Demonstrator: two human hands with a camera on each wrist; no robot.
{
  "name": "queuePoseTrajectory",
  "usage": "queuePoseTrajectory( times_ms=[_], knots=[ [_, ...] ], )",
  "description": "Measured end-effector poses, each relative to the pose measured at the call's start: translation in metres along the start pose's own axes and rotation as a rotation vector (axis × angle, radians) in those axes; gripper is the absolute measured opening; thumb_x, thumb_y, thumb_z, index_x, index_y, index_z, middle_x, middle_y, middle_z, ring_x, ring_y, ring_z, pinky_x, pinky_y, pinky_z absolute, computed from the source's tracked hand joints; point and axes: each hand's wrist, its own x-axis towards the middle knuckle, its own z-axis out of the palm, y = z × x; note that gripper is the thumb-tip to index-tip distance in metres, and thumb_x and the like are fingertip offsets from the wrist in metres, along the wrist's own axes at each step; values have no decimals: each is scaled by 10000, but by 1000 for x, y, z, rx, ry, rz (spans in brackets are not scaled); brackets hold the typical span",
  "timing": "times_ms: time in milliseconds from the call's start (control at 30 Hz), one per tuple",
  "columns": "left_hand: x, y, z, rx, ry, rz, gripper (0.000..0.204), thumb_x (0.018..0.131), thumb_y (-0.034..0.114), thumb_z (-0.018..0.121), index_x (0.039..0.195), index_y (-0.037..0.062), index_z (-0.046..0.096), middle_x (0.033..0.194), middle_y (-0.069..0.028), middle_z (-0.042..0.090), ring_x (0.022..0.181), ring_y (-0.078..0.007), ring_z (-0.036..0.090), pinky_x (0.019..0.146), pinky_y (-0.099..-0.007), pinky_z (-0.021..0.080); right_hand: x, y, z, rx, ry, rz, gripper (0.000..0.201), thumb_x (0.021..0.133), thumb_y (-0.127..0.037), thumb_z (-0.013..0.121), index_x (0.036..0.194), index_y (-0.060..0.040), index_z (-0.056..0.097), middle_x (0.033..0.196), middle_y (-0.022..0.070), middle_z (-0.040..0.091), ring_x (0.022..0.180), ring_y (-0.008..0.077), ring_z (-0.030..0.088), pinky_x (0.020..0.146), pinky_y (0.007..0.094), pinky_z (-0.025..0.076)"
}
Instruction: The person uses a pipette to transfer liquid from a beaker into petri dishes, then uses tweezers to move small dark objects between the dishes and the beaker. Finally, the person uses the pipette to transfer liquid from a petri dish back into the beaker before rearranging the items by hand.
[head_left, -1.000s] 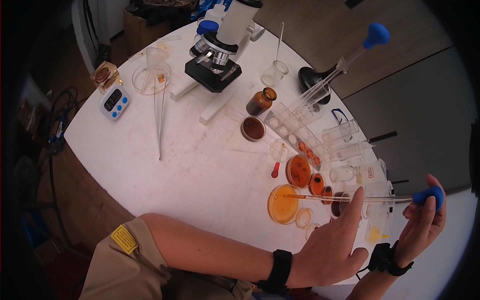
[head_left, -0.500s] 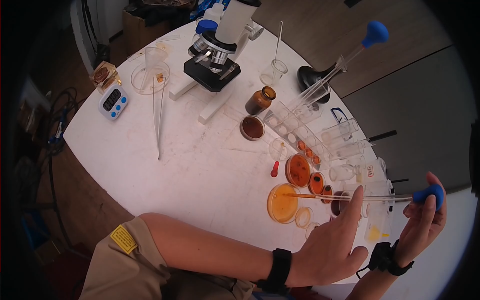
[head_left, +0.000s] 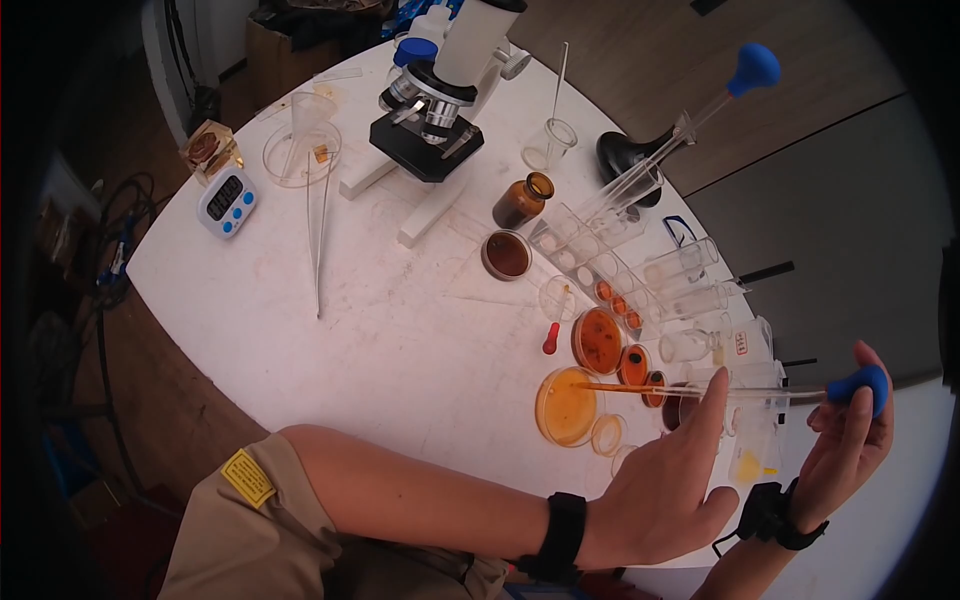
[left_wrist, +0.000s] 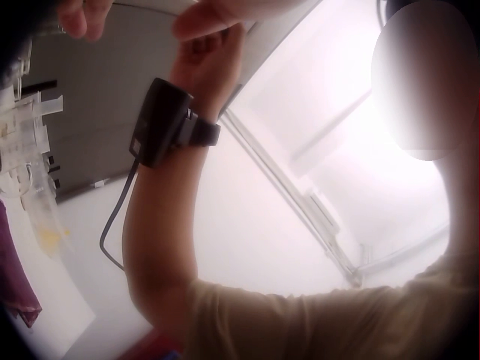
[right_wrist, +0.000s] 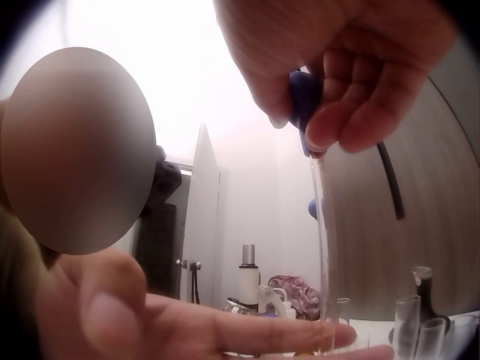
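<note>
Pinched between my right hand's [head_left: 855, 430] thumb and fingers is the blue rubber bulb [head_left: 868, 392] of a long glass pipette [head_left: 770, 394]. The pipette slants down, its tip in a petri dish [head_left: 568, 425] of yellow-orange liquid. Amber liquid fills its lower part. My left hand [head_left: 650, 490] has its index finger straight, with the fingertip against the pipette's shaft and the thumb apart. In the right wrist view, the bulb [right_wrist: 304, 97] sits under the curled right fingers [right_wrist: 360, 112], and the shaft passes at the straight left fingertips [right_wrist: 341, 332].
Dishes of darker orange liquid [head_left: 600, 342], a red dropper bulb [head_left: 551, 338] and a test tube rack [head_left: 585, 262] stand nearby. Farther back are a brown bottle [head_left: 523, 200], a microscope [head_left: 430, 130], tweezers [head_left: 318, 240] and a timer [head_left: 228, 200]. Another blue-bulbed pipette [head_left: 752, 70] leans at the far right.
The amber liquid has risen higher inside the pipette from the tip. Both hands have stayed almost in place, and the pipette tip remains in the dish.
</note>
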Motion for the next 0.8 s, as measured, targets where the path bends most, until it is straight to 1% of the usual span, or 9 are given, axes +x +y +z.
queuePoseTrajectory(
  times_ms=[133,200,433,500,533,600,800],
  knots=[
    [1,3,-3,-9,-11,-8,933,780,102,555,1513,-101,16,1389,-408,410,1231,-435,550,821,-361,508,1,-1,3,0,9,-8,421,937,-317,634,1156,42,652,1162,156,676,526,52,537,494,186,445],
    [2,5,-4,-14,-35,-44,933,780,108,556,1512,-103,19,1368,-414,429,1210,-434,562,815,-362,507,2,-1,2,-5,4,-7,419,938,-316,633,1155,41,652,1161,155,676,527,52,537,495,186,445],
    [4,-1,-2,2,-8,0,930,786,115,556,1512,-105,18,1406,-415,388,1267,-424,530,825,-358,510,2,-1,3,8,-12,-8,420,938,-316,632,1156,42,651,1156,157,678,527,51,535,500,185,447],
    [5,-3,-1,24,30,84,935,772,160,562,1485,-154,43,1410,-457,342,853,-375,661,707,-362,536,3,0,4,7,-10,-14,421,938,-318,633,1156,42,651,1158,158,678,527,51,537,500,184,447],
    [5,-3,-1,24,30,84,935,772,160,562,1485,-154,43,1410,-457,342,853,-375,661,707,-362,536,3,0,4,6,-8,-19,423,938,-319,634,1156,42,651,1159,160,678,527,51,539,499,184,448],
    [5,0,-3,15,-17,-3,937,783,122,554,1512,-108,12,1442,-408,350,1307,-435,491,874,-358,514,3,2,3,2,-11,-22,425,938,-323,635,1156,42,651,1158,160,678,529,50,541,497,184,448],
    [6,1,-4,15,-24,-17,938,782,126,552,1512,-106,10,1435,-417,351,1301,-440,495,891,-368,510,4,4,1,-9,-24,-21,442,937,-341,641,1159,41,652,1152,159,681,533,50,550,493,183,448]
  ],
)
